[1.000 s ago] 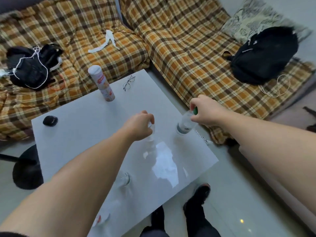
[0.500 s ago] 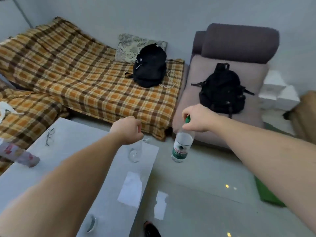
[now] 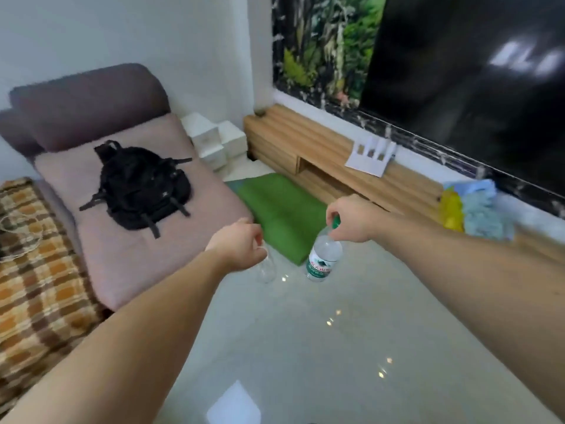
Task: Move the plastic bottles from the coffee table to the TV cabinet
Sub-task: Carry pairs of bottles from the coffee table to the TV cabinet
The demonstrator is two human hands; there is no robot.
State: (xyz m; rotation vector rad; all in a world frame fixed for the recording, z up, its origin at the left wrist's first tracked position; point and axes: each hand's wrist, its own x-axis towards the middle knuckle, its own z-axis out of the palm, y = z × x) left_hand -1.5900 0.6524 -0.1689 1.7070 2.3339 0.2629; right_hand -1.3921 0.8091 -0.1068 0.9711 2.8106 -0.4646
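My right hand (image 3: 351, 220) grips the green cap of a clear plastic bottle with a green label (image 3: 322, 258), which hangs upright in the air over the floor. My left hand (image 3: 240, 246) is closed around the top of a second, label-free clear bottle (image 3: 266, 269) that dangles below it, faint and blurred. The wooden TV cabinet (image 3: 308, 142) runs along the wall ahead and to the right, under a dark TV screen (image 3: 470, 84). The coffee table is out of view.
A white sheet of paper (image 3: 368, 162) and a pile of yellow and blue cloths (image 3: 472, 209) lie on the cabinet. A green cushion (image 3: 281, 209) rests on the floor before it. A black backpack (image 3: 140, 185) sits on a pink seat at left. White boxes (image 3: 214, 139) stand in the corner.
The view has swung right from the coffee table and sofa to the TV cabinet. Both hands have lifted their bottles off the table and carry them over the floor.
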